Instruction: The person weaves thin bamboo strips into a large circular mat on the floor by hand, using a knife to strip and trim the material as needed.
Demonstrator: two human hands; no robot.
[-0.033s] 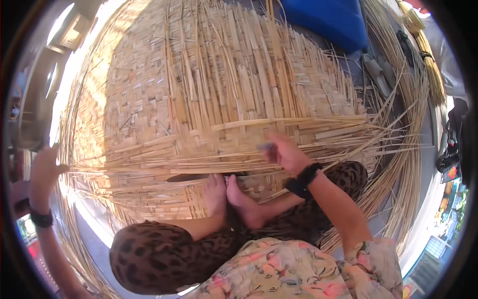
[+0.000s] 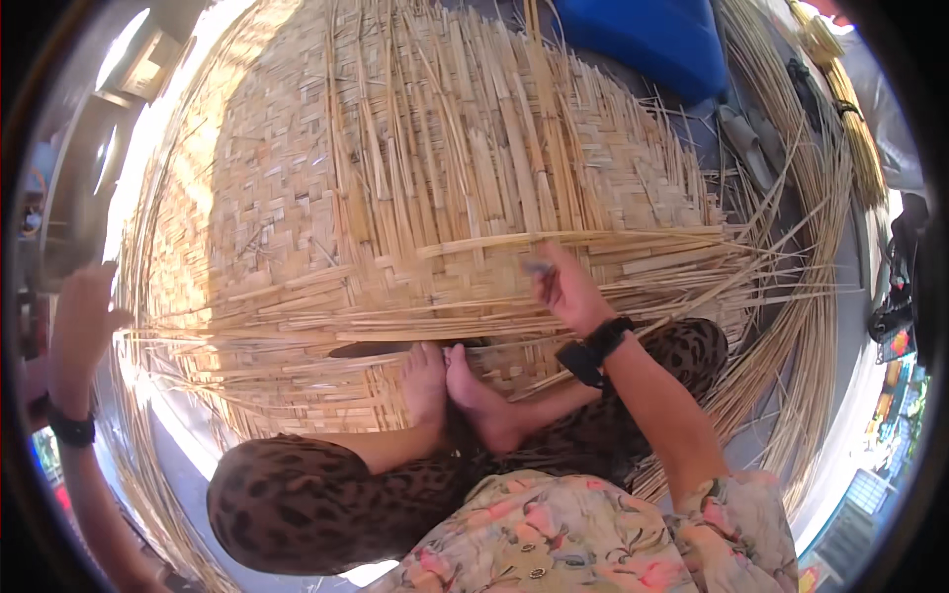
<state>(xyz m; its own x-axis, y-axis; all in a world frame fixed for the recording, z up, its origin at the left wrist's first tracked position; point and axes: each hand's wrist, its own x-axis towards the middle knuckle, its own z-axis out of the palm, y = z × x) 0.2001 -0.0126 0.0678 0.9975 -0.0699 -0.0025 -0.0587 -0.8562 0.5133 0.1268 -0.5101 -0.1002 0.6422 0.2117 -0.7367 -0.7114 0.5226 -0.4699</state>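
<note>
A woven mat of pale split strips [image 2: 267, 148] lies before me, loose strips running along and across it. My right hand [image 2: 568, 287] is closed on a small grey object [image 2: 537, 267], blurred, above crosswise strips [image 2: 672, 267] right of my feet. My left hand [image 2: 87, 326] is at the far left beside the strips' ends, fingers extended and thumb apart. My bare feet [image 2: 430, 381] rest on the mat, with a long dark flat object [image 2: 361, 350] partly hidden by them.
A blue plastic object [image 2: 643, 40] sits beyond the mat. Grey footwear [image 2: 751, 148], long loose strips [image 2: 801, 198] and a tied bundle [image 2: 860, 148] lie to the right. My patterned knees [image 2: 277, 494] border the near side.
My right hand has shifted slightly up and away from me, still closed on the grey object. My left hand has risen a little along the left edge.
</note>
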